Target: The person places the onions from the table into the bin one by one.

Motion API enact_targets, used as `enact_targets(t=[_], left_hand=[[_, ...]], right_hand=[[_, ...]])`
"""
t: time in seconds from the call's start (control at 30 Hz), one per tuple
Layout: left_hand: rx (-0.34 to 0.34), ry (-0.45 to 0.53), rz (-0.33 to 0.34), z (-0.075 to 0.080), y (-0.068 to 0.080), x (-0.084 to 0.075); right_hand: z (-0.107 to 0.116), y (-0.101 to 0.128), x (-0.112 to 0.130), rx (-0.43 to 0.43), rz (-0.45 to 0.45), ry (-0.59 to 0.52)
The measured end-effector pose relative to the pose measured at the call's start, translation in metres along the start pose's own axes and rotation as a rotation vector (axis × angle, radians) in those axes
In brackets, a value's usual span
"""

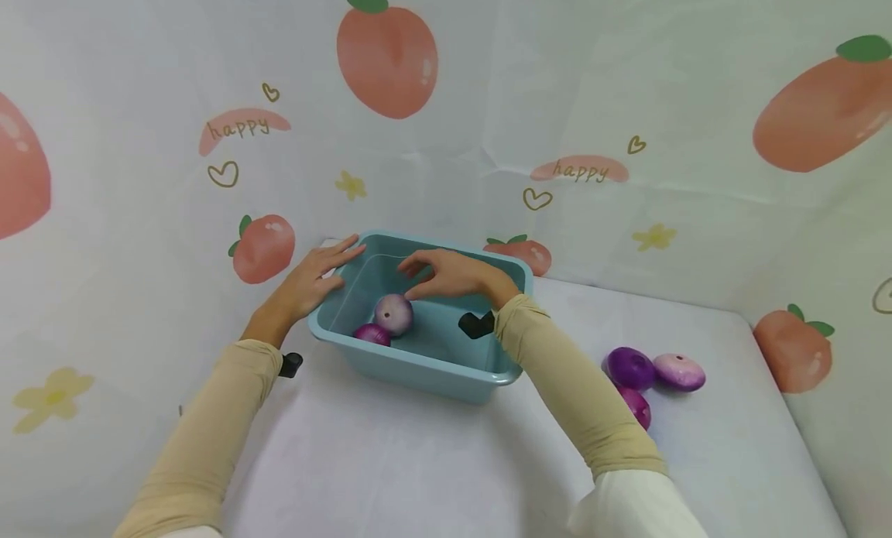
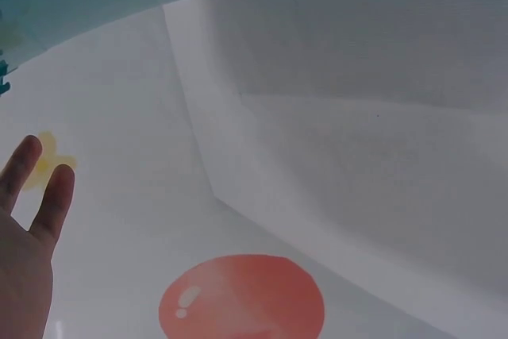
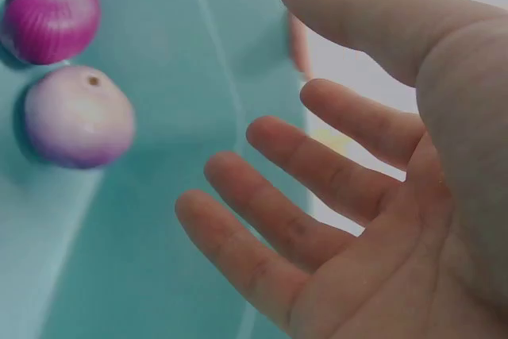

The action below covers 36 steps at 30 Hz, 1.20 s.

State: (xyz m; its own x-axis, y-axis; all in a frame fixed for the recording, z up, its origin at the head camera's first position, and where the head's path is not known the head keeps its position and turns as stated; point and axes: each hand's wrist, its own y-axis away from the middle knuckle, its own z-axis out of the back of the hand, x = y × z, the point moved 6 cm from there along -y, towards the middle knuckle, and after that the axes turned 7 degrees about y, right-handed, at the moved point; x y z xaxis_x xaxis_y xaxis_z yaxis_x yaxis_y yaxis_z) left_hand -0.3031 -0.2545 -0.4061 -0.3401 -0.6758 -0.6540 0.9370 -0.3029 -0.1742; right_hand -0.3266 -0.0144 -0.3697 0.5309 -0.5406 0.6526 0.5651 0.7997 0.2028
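A teal plastic basin stands on the white-covered table. Inside it, toward the left, lie a pale purple-white onion and a magenta onion, side by side; the right wrist view shows the pale onion and magenta onion too. My left hand rests on the basin's left rim with fingers spread. Over the basin's inside hovers my right hand, fingers loosely bent and thumb apart. Nothing lies in the right palm, and a gap separates it from the onions in that view.
Right of the basin, beyond the right forearm, sit a dark purple onion, a pale pink onion and a magenta onion, partly behind the sleeve. A fruit-printed cloth hangs behind the table.
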Motion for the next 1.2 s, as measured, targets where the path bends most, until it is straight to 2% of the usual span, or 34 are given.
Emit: enact_targets(t=[0.2,0.47,0.57,0.67,0.93,1.07,1.2], left_hand=[[0.002,-0.005,-0.011,0.001,0.001,-0.001],[-0.002,0.012,0.013,0.0,0.003,0.003],[-0.003,0.022,0.007,0.0,0.003,0.003],[-0.002,0.023,-0.004,0.0,0.001,0.002],[0.002,0.027,0.002,0.001,-0.001,0.004],[0.001,0.017,0.003,0.001,-0.002,0.005],[0.007,0.004,0.016,0.0,-0.002,0.006]], right_hand=[[0.027,0.041,-0.007,-0.132,-0.02,-0.099],[0.052,0.097,-0.032,-0.364,-0.013,-0.098],[0.061,0.123,-0.047,-0.467,-0.047,-0.101],[0.069,0.151,-0.066,-0.539,-0.118,-0.08],[0.07,0.225,-0.115,-0.623,-0.275,0.041],[0.062,0.257,-0.142,-0.66,-0.363,0.082],[0.048,0.281,-0.164,-0.65,-0.446,0.105]])
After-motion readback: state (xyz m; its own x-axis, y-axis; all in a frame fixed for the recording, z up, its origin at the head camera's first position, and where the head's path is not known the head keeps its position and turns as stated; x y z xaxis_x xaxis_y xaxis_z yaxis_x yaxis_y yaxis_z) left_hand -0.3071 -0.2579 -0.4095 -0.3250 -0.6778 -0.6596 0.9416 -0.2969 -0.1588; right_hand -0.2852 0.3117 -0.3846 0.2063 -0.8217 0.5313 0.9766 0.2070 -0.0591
